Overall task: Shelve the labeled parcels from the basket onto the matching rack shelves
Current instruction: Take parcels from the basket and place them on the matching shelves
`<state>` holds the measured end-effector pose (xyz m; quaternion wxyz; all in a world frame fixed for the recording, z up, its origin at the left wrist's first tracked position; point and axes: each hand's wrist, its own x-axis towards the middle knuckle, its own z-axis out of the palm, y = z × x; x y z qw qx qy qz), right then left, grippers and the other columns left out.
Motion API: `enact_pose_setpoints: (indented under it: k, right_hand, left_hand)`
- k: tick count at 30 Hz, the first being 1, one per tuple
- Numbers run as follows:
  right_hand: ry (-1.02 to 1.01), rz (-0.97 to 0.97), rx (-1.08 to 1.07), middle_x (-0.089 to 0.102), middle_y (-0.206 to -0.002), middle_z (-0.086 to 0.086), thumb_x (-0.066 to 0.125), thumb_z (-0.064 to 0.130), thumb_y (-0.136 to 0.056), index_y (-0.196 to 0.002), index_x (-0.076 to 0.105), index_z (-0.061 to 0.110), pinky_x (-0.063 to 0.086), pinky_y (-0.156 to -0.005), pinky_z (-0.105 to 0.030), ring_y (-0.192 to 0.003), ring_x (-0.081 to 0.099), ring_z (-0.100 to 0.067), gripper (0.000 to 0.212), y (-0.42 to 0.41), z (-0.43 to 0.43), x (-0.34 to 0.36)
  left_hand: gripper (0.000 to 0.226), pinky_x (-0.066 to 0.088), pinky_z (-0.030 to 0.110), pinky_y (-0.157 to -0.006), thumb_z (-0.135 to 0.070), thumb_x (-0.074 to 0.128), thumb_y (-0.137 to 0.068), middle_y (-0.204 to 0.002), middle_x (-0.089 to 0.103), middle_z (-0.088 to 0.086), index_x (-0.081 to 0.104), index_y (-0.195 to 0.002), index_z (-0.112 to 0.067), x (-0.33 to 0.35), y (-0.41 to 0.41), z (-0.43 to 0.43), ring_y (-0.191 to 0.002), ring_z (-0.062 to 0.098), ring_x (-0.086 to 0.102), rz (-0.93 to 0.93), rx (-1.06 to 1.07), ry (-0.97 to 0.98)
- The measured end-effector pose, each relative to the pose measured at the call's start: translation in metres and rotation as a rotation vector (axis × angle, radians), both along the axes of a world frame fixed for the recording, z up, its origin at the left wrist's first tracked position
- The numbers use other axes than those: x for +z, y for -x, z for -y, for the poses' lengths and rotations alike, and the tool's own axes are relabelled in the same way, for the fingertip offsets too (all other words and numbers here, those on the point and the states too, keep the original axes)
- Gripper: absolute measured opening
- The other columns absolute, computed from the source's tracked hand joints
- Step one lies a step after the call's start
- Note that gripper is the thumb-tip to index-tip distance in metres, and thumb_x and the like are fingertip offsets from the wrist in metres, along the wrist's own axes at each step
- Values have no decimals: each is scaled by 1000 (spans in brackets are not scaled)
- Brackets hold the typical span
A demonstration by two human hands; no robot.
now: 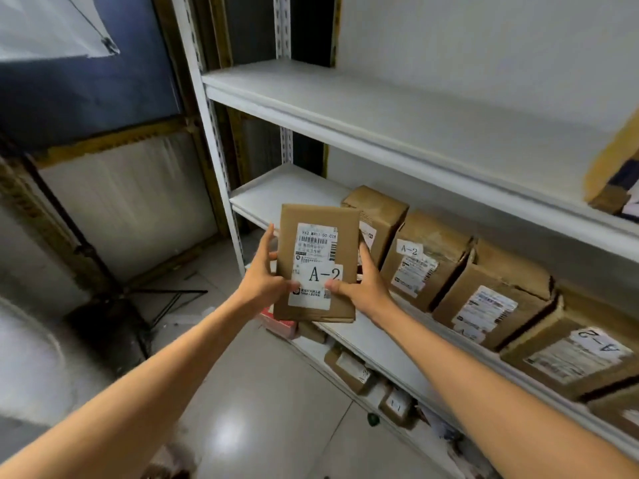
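Left hand (262,278) and right hand (359,285): grip closed on the side edges of the A-2 parcel (321,250), held upright before the rack. Flat cardboard, probably light and stiff; edges hold best. Beyond, the A-2 shelf (287,191) is bare left of the boxed row (425,261).

Brown parcel (321,216) dead centre, white label (316,267) printed black, barcode stripes up top. White rack (380,108) at one o'clock, brown boxes (494,299) at three, navy panel (86,91) at ten, glossy grey floor (269,392) at six, red item (276,321) just under centre.
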<state>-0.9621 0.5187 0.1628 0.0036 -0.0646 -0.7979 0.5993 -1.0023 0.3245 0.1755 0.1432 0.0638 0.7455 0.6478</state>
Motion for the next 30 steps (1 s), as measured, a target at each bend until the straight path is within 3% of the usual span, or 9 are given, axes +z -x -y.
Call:
enact_pose_setpoints:
  k: [4, 8, 11, 14, 17, 19, 24, 28, 30]
  right_hand:
    - [-22, 34, 24, 52, -136, 2, 79, 9, -76, -152, 16, 26, 47, -96, -33, -109, 52, -7, 100, 48, 22, -1]
    - [-31, 37, 15, 53, -134, 1, 79, 5, -75, -152, 16, 22, 43, -73, -3, -98, 51, 7, 101, 103, 40, -9]
    - [-10, 60, -56, 51, -130, 3, 76, -1, -76, -153, 11, 22, 43, -60, 0, -91, 51, 8, 104, 144, 55, -20]
    - [31, 122, -143, 51, -137, -3, 76, -2, -76, -153, 2, 26, 50, -65, -10, -96, 53, 0, 110, 185, 71, -28]
    - [33, 170, -236, 55, -127, 3, 77, -3, -74, -152, 6, 28, 50, -65, -13, -100, 57, -7, 110, 223, 82, -30]
    - [8, 176, -307, 56, -124, 4, 79, -4, -70, -147, 13, 23, 51, -74, -19, -110, 57, -14, 105, 243, 85, -33]
    - [-15, 230, -462, 51, -137, -3, 79, -2, -72, -151, -11, 19, 45, -103, -41, -123, 50, -20, 122, 271, 78, -27]
    - [-91, 243, -507, 56, -125, -5, 79, 0, -72, -131, 22, 20, 51, -95, -40, -117, 57, -23, 85, 285, 74, -25]
    - [-115, 278, -499, 55, -125, -6, 80, 4, -73, -129, 23, 13, 51, -96, -41, -119, 56, -24, 80, 285, 77, -26]
  left_hand:
    - [111, 56, 28, -66, 20, 65, -73, -121, 44, 1, 4, -151, -31, -3, 43, 18, -111, 22, 54, 56, 42, -6]
    - [89, 55, 24, -63, 15, 66, -76, -104, 52, -9, 24, -145, -21, -12, 105, 34, -100, 17, 59, 85, 11, 79]
    - [66, 56, 24, -69, 10, 71, -74, -110, 63, 0, 42, -127, -18, -23, 159, 42, -101, 19, 65, 104, -42, 118]
    - [66, 57, 29, -71, -1, 76, -75, -118, 63, 5, 41, -128, -16, -28, 211, 50, -94, 16, 66, 162, -40, 124]
    - [66, 58, 37, -76, -1, 75, -76, -117, 57, 2, 36, -127, -16, -26, 260, 53, -97, 21, 64, 133, -49, 146]
    - [61, 59, 34, -72, 3, 72, -77, -114, 53, -1, 35, -121, -16, -23, 284, 49, -94, 20, 63, 87, -95, 176]
    - [59, 58, 32, -71, 8, 72, -74, -105, 53, -4, 34, -114, -13, -40, 320, 34, -96, 19, 60, -47, -194, 249]
    - [57, 53, 29, -74, 8, 73, -72, -101, 53, 0, 34, -109, -10, -63, 331, 25, -94, 16, 55, -109, -156, 263]
    - [58, 53, 24, -72, 8, 73, -73, -104, 53, 0, 34, -112, -11, -74, 337, 23, -97, 17, 56, -118, -181, 258]
